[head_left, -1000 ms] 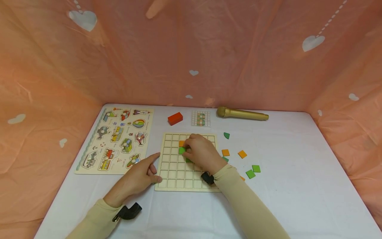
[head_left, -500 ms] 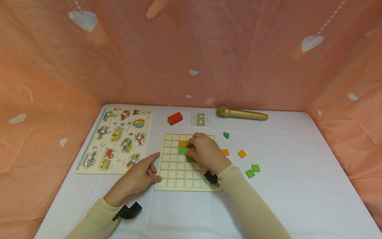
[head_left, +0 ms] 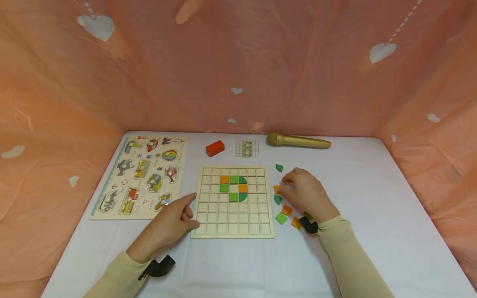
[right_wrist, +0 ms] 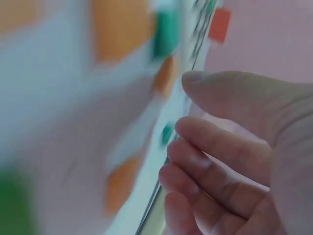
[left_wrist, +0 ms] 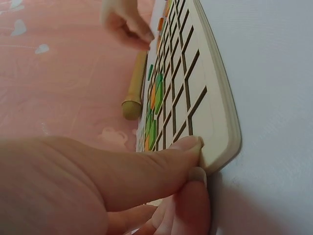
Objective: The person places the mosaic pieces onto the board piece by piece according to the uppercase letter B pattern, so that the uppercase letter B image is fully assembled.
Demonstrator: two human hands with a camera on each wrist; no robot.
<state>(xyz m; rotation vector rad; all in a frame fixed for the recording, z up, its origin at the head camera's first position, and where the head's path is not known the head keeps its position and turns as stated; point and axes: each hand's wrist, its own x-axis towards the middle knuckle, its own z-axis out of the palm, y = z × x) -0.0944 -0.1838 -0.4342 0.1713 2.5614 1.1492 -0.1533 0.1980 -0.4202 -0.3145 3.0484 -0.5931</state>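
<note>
My left hand (head_left: 169, 221) holds the left edge of a wooden grid board (head_left: 214, 217). Seen from the left wrist, the thumb (left_wrist: 183, 147) presses on the rim near a corner, a curled fingertip against the edge below. On the board lie green square tiles (head_left: 224, 188), orange square tiles (head_left: 243, 188) and two dark green quarter-round tiles (head_left: 243, 197). Right of the board, my right hand (head_left: 307, 192) hovers by a loose orange tile (head_left: 277, 189), thumb apart from relaxed fingers. The right wrist view shows nothing between them, with an orange tile (right_wrist: 165, 76) close to the thumb tip.
More loose tiles lie beside the board, including a green square (head_left: 281, 218) and a quarter-round (head_left: 279, 168). Behind stand a red block (head_left: 215, 148), a pattern card (head_left: 247, 147) and a gold microphone (head_left: 299, 140). A picture puzzle board (head_left: 149, 207) lies at left.
My right hand has left the board and moved right to the loose tiles, uncovering the tiles laid on the grid. My left hand stays at the board's edge. The head view shifts slightly.
</note>
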